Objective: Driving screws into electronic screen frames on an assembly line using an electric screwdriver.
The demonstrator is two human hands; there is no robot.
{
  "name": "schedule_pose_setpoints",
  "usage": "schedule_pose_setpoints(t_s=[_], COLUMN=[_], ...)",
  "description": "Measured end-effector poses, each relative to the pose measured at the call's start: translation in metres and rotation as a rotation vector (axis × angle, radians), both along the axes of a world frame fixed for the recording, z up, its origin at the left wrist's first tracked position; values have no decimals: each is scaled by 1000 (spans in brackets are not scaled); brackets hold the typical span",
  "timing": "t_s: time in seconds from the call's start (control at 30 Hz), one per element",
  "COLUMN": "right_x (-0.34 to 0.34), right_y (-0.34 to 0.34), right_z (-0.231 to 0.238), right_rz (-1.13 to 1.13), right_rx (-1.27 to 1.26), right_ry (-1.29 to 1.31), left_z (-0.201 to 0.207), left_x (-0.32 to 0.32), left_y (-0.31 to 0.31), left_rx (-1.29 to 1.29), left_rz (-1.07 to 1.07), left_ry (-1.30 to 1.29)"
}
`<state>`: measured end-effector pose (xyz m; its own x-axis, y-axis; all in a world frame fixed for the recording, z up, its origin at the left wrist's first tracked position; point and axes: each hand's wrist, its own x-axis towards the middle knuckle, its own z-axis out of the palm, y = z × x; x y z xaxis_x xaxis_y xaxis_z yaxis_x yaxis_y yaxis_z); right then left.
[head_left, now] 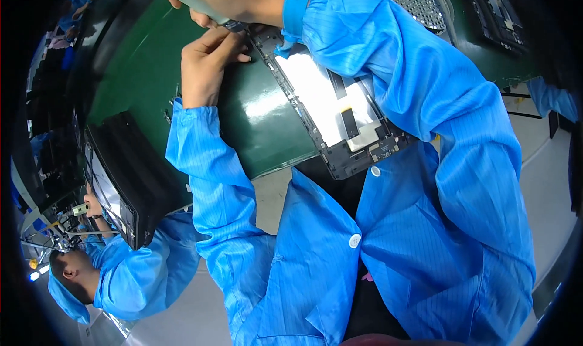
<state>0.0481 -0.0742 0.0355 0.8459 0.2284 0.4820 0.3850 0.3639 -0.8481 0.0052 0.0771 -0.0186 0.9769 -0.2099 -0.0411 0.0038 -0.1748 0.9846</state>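
An opened tablet-like device (310, 97), with a black frame and a broad shiny silver plate inside, lies slantwise in front of me and reaches over the table's near edge. My right hand (237, 1) is wrapped round a pale grey-green power screwdriver (197, 0), whose upper part runs out of the picture. The screwdriver's dark tip (234, 25) points down at the device's far left corner. Close by that tip, my left hand (212, 61) has its thumb and forefinger pinched together. What they hold, if anything, is hidden. My right sleeve covers part of the device's right side.
The green table (267, 121) carries a round perforated metal dish (416, 5) at the far right, beside dark frames (495, 18). Small loose parts (169, 112) lie left of my left sleeve. A stack of black panels (130, 176) stands at left, near a co-worker in blue (143, 279).
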Motion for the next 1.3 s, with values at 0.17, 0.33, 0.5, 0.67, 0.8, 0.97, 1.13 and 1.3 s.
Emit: schedule_pose_setpoints(t_s=[0.17, 0.33, 0.5, 0.67, 0.8, 0.97, 1.13, 1.3], right_x=[-2, -2, 0, 0, -8, -15, -16, -18], right_y=[3, 1, 0, -14, -25, -25, -26, -20], right_z=[-4, -6, -4, -33, -52, -64, -75, -80], right_rz=[45, 52, 59, 4, -46, -53, -62, -42], right_rx=[5, 21, 2, 33, 54, 79, 86, 108], right_ry=[-56, -109, -136, -43, 24, 78, 120, 156], left_z=[4, 0, 2, 0, 0, 4, 0, 9], left_x=[-6, -5, -6, -2, -3, -3, -2, -8], left_y=[1, 1, 1, 1, -7, 0, 0, 2], left_rx=[45, 56, 8, 9, -35, 43, 32, 32], left_rz=[2, -17, 15, 66, 82, 73, 54, 74], left_ry=[40, 32, 9, 12, -18, 4, 4, 13])
